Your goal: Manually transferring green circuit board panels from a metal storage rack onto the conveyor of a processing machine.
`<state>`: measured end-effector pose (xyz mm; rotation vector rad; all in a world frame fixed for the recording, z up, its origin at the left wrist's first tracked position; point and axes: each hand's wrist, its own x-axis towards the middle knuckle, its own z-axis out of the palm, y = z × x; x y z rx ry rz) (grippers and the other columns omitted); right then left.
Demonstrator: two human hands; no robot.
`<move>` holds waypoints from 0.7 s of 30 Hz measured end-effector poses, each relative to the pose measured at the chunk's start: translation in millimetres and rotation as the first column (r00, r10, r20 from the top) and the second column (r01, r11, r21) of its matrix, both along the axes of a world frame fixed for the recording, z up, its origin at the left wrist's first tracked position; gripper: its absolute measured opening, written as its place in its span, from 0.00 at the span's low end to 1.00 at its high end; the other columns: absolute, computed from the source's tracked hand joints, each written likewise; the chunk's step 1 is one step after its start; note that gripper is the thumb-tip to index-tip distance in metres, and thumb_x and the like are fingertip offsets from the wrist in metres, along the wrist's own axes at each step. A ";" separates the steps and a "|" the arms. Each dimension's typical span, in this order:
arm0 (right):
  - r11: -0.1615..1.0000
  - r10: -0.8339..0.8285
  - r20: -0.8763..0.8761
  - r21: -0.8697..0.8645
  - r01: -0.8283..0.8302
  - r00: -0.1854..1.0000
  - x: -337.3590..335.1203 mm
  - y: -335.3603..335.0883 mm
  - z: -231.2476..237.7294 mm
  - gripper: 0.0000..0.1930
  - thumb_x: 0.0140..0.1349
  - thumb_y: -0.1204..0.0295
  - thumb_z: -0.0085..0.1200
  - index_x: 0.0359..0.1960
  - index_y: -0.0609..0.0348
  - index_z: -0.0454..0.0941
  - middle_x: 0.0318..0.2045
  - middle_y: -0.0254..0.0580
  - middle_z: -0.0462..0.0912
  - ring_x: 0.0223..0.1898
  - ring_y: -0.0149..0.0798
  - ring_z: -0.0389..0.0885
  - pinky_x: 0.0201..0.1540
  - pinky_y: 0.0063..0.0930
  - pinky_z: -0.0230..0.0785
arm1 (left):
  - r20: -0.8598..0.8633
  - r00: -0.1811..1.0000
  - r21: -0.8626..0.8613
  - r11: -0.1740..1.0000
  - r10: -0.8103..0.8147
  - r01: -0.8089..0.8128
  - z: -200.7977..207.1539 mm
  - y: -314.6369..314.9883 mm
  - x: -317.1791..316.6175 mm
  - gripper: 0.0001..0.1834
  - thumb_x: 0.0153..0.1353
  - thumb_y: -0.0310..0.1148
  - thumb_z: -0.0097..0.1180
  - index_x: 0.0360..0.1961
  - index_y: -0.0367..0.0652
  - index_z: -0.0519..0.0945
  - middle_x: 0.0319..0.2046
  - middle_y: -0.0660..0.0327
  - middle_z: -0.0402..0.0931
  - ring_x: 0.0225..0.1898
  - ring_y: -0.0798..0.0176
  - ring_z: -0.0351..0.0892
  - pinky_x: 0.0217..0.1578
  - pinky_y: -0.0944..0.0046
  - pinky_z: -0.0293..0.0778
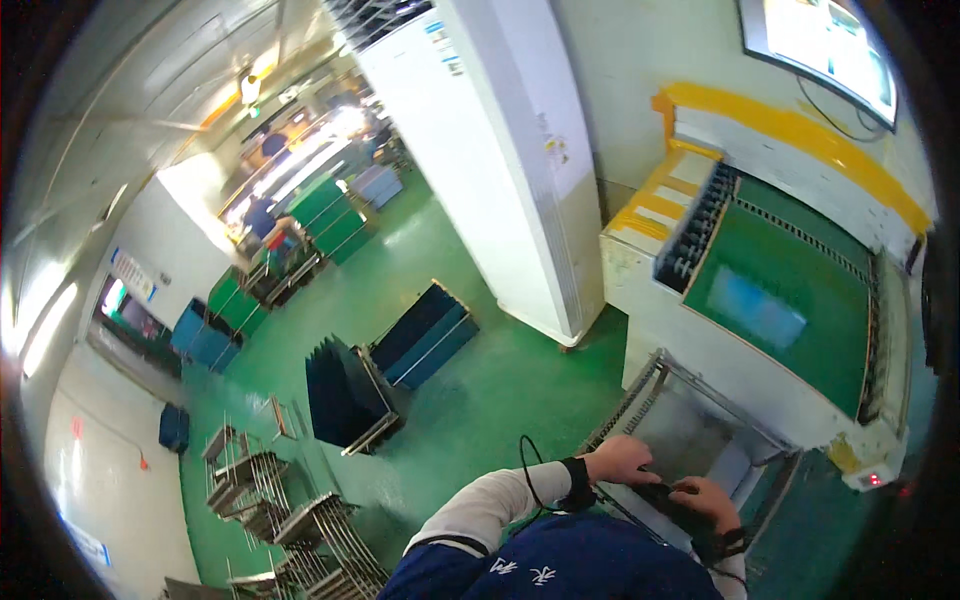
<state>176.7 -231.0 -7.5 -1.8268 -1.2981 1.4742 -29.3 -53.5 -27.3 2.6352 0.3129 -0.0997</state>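
Note:
At the lower right, my left hand and my right hand are close together, just in front of my body. Both have curled fingers that meet at a dark, narrow thing between them; its kind is hard to make out. A metal rack frame with toothed side rails stands right before my hands, and a pale flat panel shows inside it. Dark bands circle both wrists, and a black cable loops by my left forearm.
Beyond the frame is a white machine with a large green panel between roller tracks. A tall white cabinet rises ahead. Dark racks of boards stand on the green floor, metal racks at lower left. People work far off.

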 end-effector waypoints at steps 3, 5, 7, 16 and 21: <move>0.999 -0.041 0.025 0.009 0.040 0.999 3.4 -8.9 -26.2 0.21 0.58 0.58 0.63 0.46 0.62 0.83 0.41 0.44 0.86 0.43 0.39 0.83 0.48 0.33 0.73 | -0.031 1.000 0.006 1.000 0.003 -0.003 2.9 -0.2 5.0 0.35 0.62 0.65 0.46 0.29 0.40 0.82 0.30 0.50 0.79 0.37 0.43 0.79 0.38 0.46 0.74; 0.997 -0.082 0.074 0.022 0.080 0.994 -3.8 -5.2 -18.4 0.20 0.59 0.60 0.61 0.45 0.64 0.83 0.41 0.46 0.86 0.43 0.40 0.84 0.48 0.34 0.73 | -0.023 0.999 -0.008 1.000 0.028 -0.028 2.9 -0.1 2.6 0.35 0.62 0.65 0.46 0.29 0.40 0.82 0.30 0.50 0.79 0.36 0.43 0.79 0.38 0.46 0.74; 0.999 -0.054 0.144 0.003 0.054 0.988 -11.1 -1.8 2.6 0.20 0.58 0.60 0.61 0.45 0.64 0.82 0.41 0.47 0.86 0.43 0.41 0.84 0.48 0.34 0.73 | -0.014 0.999 -0.023 0.999 0.040 -0.040 4.7 0.6 2.4 0.35 0.61 0.65 0.47 0.28 0.40 0.82 0.30 0.50 0.79 0.36 0.43 0.79 0.38 0.46 0.75; 0.995 -0.003 0.325 0.097 -0.030 0.946 -11.2 -2.6 -44.8 0.20 0.57 0.59 0.60 0.43 0.62 0.82 0.34 0.51 0.85 0.37 0.47 0.85 0.43 0.37 0.73 | 0.137 0.990 0.028 0.999 0.040 -0.044 -24.8 3.3 7.7 0.34 0.59 0.65 0.48 0.25 0.40 0.83 0.25 0.50 0.79 0.31 0.43 0.80 0.32 0.45 0.74; 0.998 0.048 0.397 0.015 -0.059 0.917 -3.5 5.0 -67.0 0.18 0.58 0.60 0.60 0.42 0.62 0.83 0.33 0.52 0.86 0.35 0.44 0.85 0.41 0.38 0.73 | 0.055 0.998 -0.009 1.000 0.028 -0.027 -20.9 3.7 9.2 0.33 0.60 0.63 0.49 0.26 0.40 0.82 0.28 0.50 0.79 0.36 0.42 0.79 0.38 0.45 0.74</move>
